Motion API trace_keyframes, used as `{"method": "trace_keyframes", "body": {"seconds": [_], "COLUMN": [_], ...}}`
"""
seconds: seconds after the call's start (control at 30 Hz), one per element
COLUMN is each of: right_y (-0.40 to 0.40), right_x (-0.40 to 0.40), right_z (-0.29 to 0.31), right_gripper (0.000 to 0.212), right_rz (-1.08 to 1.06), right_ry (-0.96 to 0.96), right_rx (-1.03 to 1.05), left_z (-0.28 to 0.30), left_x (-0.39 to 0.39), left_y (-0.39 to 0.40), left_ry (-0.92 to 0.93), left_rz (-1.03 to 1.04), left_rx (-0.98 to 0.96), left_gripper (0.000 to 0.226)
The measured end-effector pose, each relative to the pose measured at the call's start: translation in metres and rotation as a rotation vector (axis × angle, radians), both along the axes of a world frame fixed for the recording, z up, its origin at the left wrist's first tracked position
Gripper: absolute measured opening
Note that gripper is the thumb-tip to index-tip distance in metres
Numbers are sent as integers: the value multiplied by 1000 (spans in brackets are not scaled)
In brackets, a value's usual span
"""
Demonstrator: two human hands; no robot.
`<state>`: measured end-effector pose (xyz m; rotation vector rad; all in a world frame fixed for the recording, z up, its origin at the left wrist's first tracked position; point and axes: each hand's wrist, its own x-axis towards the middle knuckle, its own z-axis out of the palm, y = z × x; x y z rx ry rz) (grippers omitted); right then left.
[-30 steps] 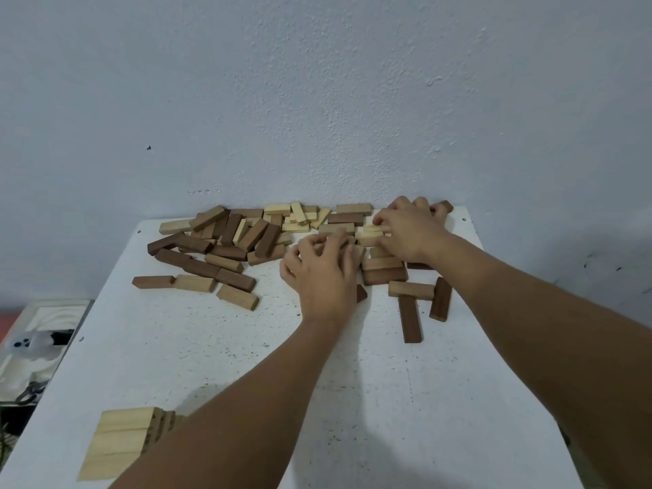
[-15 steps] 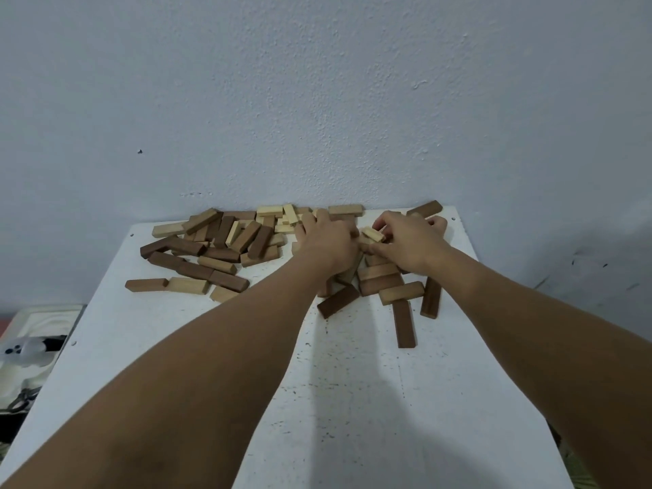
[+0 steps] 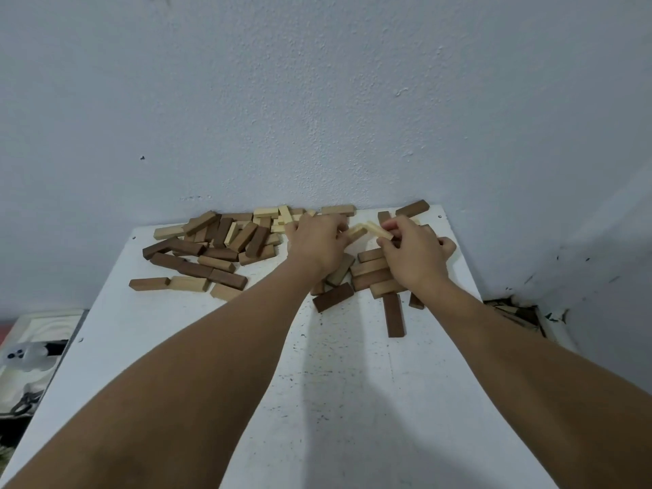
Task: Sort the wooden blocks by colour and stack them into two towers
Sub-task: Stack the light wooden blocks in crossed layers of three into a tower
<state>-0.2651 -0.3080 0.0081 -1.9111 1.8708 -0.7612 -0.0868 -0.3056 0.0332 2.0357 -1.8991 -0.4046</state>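
Sorting has barely begun: the blocks (image 3: 211, 252) lie mixed, dark and pale, along the far edge of the white surface (image 3: 338, 400), and no tower shows. The left hand (image 3: 317, 241) pinches 1 pale block (image 3: 355, 231) and the right hand (image 3: 412, 255) pinches another (image 3: 379, 230), both raised near the far right corner. Both hands hide the blocks beneath them, and the near edge is cut off.

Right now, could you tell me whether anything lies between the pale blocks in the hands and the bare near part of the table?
Partly. The left hand and right hand each pinch a pale block. Loose dark blocks lie just nearer; beyond them the white table is bare.
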Motion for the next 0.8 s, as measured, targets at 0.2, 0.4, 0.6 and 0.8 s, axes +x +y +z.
{"method": "trace_keyframes", "body": {"seconds": [0.2,0.4,0.6,0.8], "right_y": [39,103,155,203], "right_x": [6,11,11,8], "right_z": [16,10,-8,-23], "right_gripper": [11,14,24,34], "right_rz": [-63,-50,-25,23], "right_ry": [-80,-31,-1,23], "right_rx": [-32,-47,-12,40], "left_z": [4,-14,-25,-32], "left_x": [-11,-24,-23,-9], "left_y": [68,141,194,238], "left_ry": [292,579,553,468], "left_rz": [228,331,361,321], "left_rx": [-129,-177,-140,-46], "left_gripper": [10,16,20,22]}}
